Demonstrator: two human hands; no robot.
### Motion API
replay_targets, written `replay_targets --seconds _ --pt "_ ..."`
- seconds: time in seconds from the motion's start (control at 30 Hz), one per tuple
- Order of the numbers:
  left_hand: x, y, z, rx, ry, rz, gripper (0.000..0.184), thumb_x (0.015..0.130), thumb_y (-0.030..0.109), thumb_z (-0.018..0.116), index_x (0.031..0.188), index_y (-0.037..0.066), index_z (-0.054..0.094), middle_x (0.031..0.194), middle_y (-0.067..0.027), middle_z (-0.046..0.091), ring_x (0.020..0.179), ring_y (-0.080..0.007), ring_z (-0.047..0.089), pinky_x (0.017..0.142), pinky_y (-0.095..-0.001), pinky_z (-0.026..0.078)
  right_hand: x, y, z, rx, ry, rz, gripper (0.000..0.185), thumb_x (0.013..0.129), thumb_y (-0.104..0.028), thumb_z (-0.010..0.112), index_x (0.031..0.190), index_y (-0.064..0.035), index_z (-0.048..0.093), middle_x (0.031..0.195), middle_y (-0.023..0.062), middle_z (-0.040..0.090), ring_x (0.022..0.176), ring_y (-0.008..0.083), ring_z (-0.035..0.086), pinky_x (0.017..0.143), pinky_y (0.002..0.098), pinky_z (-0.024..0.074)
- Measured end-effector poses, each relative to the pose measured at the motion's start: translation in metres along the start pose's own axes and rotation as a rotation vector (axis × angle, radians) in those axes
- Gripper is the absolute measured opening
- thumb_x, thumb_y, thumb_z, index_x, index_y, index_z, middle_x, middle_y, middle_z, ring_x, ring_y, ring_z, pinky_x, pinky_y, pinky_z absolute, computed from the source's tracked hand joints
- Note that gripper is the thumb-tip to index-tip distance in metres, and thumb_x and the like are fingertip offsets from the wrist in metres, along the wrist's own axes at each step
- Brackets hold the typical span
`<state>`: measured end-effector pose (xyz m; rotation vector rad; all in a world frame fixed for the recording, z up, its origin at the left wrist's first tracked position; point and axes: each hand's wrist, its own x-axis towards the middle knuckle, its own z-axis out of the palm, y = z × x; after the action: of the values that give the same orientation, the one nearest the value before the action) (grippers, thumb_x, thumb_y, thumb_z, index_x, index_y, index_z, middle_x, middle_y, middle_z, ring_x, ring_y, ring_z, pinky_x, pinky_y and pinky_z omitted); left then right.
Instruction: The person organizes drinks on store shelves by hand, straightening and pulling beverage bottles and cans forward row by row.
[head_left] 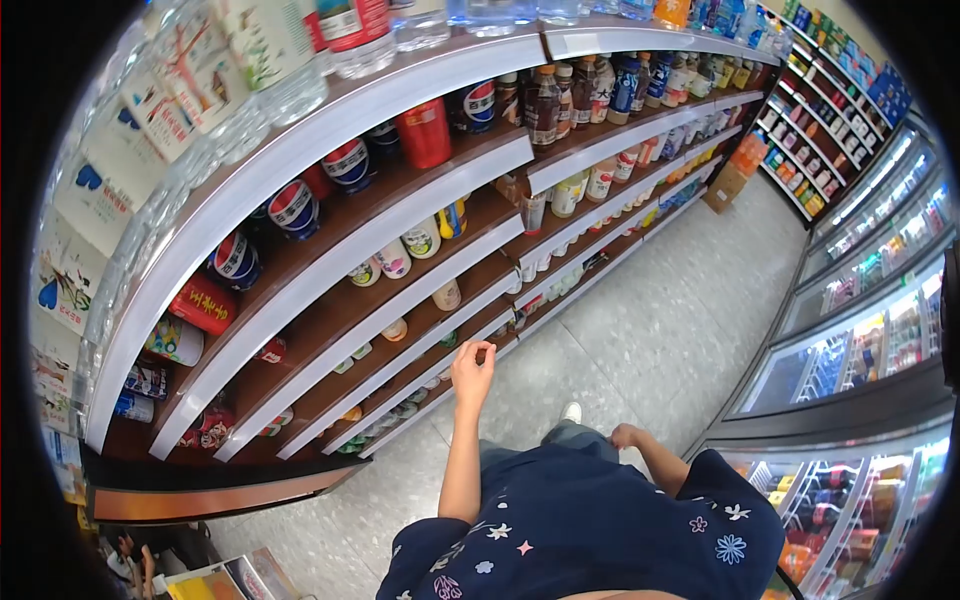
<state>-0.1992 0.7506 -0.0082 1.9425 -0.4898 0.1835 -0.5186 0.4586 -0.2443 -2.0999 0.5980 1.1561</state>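
My left hand (473,372) is raised in front of the drink shelf (470,240), apart from it. Its thumb and fingers curl into a loose ring, and nothing shows in them. Beyond it on the lower boards stand a pale cup-shaped container (447,294) and several small bottles and cans. My right hand (627,436) hangs low beside my hip, its fingers curled, with no object visible in it. On an upper board are dark blue Pepsi bottles (294,209), a bright red container (425,133) and brown drink bottles (543,106).
Large clear water bottles (265,50) line the top board. Grey tiled floor (640,310) runs along the aisle. Glass-door coolers (830,350) stand on the right. A cardboard box (725,188) sits at the shelf's far end. Another person (130,560) is at the lower left.
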Motion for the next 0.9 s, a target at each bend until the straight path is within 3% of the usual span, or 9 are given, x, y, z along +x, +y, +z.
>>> replay_targets --seconds 0.1,0.2,0.23,0.47,0.63,0.73,0.8,0.83,0.9 --pt "0.007 0.014 0.040 -0.024 0.043 -0.076 0.012 0.083 0.012 0.070 0.083 0.001 0.065 0.079 -0.0090 0.065 0.068 -0.0197 0.065 0.064 -0.0306 0.050 0.009 0.030 -0.038 -0.014 0.080 -0.085 0.032 0.077 -0.034 0.058 0.070 -0.0058 0.073 0.075 0.0109 0.072 0.071 0.0224 0.069 0.069 0.0369 0.0546" --pt "0.012 0.035 0.089 -0.042 0.029 -0.115 0.013 0.084 0.013 0.070 0.084 0.001 0.065 0.080 -0.0078 0.065 0.068 -0.0164 0.064 0.064 -0.0283 0.049 0.000 0.053 -0.082 0.245 0.196 -0.026 0.031 0.080 -0.030 0.059 0.075 -0.0015 0.071 0.073 0.0101 0.071 0.066 0.0207 0.069 0.063 0.0330 0.0552" --pt "0.012 0.040 0.102 -0.033 0.013 -0.122 0.013 0.084 0.013 0.071 0.085 0.001 0.065 0.080 -0.0072 0.066 0.068 -0.0150 0.064 0.064 -0.0274 0.049 0.004 0.066 -0.094 0.325 0.240 -0.037 0.025 0.080 -0.022 0.058 0.073 -0.0014 0.071 0.072 0.0102 0.070 0.064 0.0200 0.069 0.061 0.0332 0.0557" --pt "0.026 0.088 0.156 -0.064 -0.019 -0.092 0.011 0.085 0.010 0.068 0.086 0.000 0.064 0.084 -0.0103 0.066 0.072 -0.0199 0.066 0.069 -0.0295 0.052 0.041 0.105 -0.163 0.758 0.466 -0.162 0.019 0.085 -0.016 0.059 0.085 0.0009 0.068 0.075 0.0110 0.069 0.066 0.0178 0.067 0.060 0.0308 0.0543" --pt "0.080 0.128 0.151 -0.069 0.005 0.015 0.009 0.088 0.007 0.062 0.093 0.000 0.064 0.097 -0.0133 0.066 0.088 -0.0236 0.063 0.078 -0.0314 0.051 0.047 0.035 -0.237 0.893 0.645 -0.368 0.020 0.089 -0.018 0.058 0.087 0.0001 0.066 0.077 0.0088 0.069 0.067 0.0148 0.065 0.061 0.0282 0.0524" --pt "0.127 0.150 0.153 -0.013 0.057 0.193 0.010 0.089 0.006 0.062 0.095 -0.001 0.063 0.102 -0.0147 0.065 0.094 -0.0249 0.063 0.082 -0.0320 0.050 0.037 -0.020 -0.264 1.005 0.521 -0.543 0.014 0.091 -0.012 0.057 0.094 0.0007 0.063 0.087 0.0091 0.068 0.078 0.0154 0.065 0.069 0.0286 0.0529" --pt "0.161 0.161 0.157 -0.105 0.109 0.194 0.011 0.089 0.006 0.062 0.098 -0.001 0.062 0.105 -0.0148 0.065 0.098 -0.0240 0.063 0.084 -0.0324 0.050 0.031 -0.049 -0.273 0.955 0.447 -0.660 0.014 0.092 -0.012 0.058 0.097 0.0003 0.063 0.089 0.0075 0.068 0.080 0.0145 0.064 0.069 0.0276 0.0516" --pt "0.180 0.165 0.154 -0.077 0.095 0.219 0.018 0.093 0.008 0.060 0.108 -0.002 0.060 0.114 -0.0125 0.062 0.103 -0.0185 0.061 0.092 -0.0302 0.048 0.027 -0.065 -0.281 0.925 0.410 -0.722 0.014 0.092 -0.012 0.058 0.098 0.0001 0.063 0.090 0.0068 0.067 0.082 0.0140 0.064 0.070 0.0272 0.0509" --pt "0.213 0.180 0.159 -0.148 0.208 0.206 0.019 0.091 0.007 0.061 0.107 -0.003 0.059 0.115 -0.0147 0.061 0.105 -0.0225 0.060 0.092 -0.0325 0.048 0.007 -0.091 -0.308 0.856 0.376 -0.762 0.015 0.091 -0.014 0.061 0.098 -0.0007 0.065 0.087 0.0050 0.067 0.080 0.0120 0.063 0.070 0.0262 0.0503"
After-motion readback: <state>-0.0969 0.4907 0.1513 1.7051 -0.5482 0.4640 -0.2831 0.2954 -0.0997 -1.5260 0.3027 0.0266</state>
